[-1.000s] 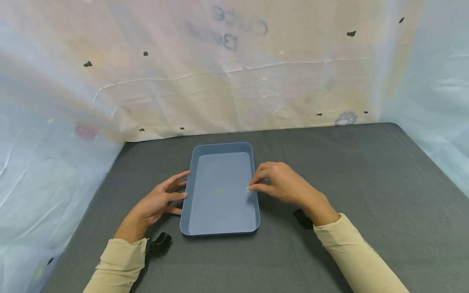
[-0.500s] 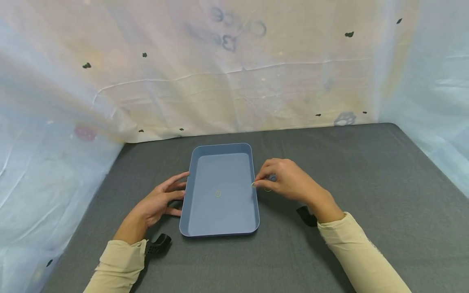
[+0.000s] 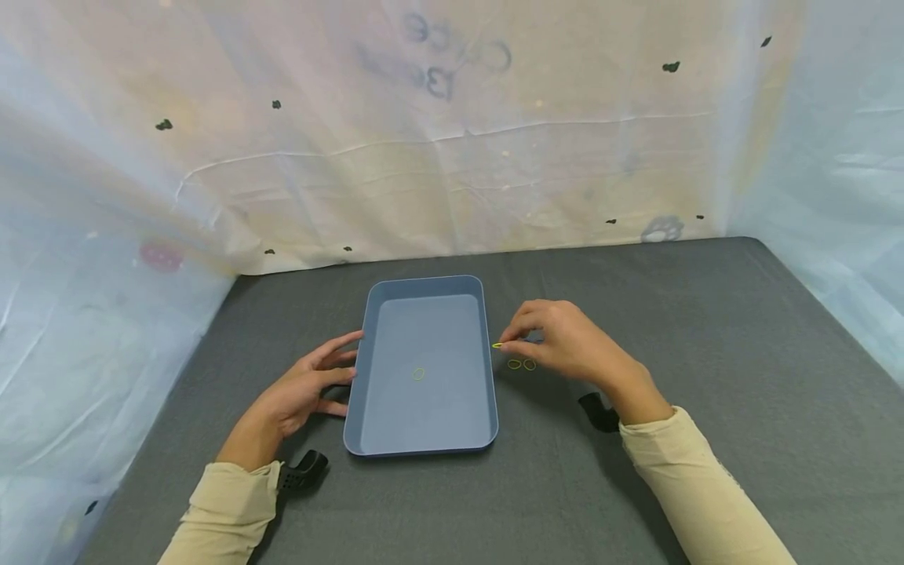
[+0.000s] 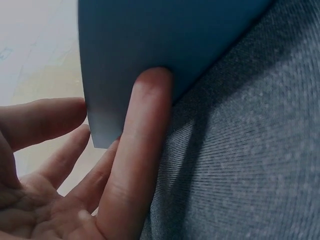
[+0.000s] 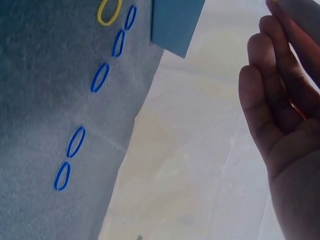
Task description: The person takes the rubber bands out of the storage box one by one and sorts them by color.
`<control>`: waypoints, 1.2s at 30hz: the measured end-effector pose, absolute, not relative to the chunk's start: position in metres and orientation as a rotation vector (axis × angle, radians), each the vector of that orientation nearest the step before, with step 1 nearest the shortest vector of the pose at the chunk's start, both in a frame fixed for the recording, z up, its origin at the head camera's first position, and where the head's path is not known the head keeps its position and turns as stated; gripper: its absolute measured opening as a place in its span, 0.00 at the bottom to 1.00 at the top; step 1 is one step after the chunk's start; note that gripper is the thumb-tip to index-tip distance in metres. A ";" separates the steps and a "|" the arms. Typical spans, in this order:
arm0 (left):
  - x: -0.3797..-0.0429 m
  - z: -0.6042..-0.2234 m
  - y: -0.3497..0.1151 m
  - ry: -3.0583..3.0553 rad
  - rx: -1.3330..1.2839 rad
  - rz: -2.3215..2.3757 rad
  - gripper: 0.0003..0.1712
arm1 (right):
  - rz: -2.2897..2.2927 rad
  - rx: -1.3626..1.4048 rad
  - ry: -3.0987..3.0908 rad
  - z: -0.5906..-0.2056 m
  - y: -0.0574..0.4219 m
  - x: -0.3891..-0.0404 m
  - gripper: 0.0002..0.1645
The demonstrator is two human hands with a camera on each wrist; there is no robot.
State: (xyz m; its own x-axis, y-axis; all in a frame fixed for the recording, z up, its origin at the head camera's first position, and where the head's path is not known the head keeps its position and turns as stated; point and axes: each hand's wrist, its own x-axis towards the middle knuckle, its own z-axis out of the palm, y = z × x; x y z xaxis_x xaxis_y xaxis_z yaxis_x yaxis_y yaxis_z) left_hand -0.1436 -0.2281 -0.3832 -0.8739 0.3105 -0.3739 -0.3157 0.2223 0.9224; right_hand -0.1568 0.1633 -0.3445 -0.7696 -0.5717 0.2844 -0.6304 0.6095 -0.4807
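A blue-grey tray lies lengthwise in front of me. My left hand spreads along its left side, fingertips against the wall; in the left wrist view one finger lies straight along the tray's outer wall. Inside the tray is one thin yellow rubber band. Just beyond the right rim, my right hand pinches another yellow rubber band between thumb and index finger. Beneath that hand, two more yellow bands lie side by side on the cloth.
Several blue rubber bands lie in a line on the grey cloth, seen in the right wrist view; my right hand mostly hides them from the head camera. A pale printed sheet hangs behind the table.
My right hand has moved right and slightly away, from over the tray to outside its right rim, still pinching the yellow band. Two yellow bands on the cloth came into sight. My left hand stayed.
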 end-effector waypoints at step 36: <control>-0.143 -0.384 -0.229 2.026 0.024 1.687 0.39 | 0.805 0.870 -2.838 -0.344 0.190 -0.167 0.04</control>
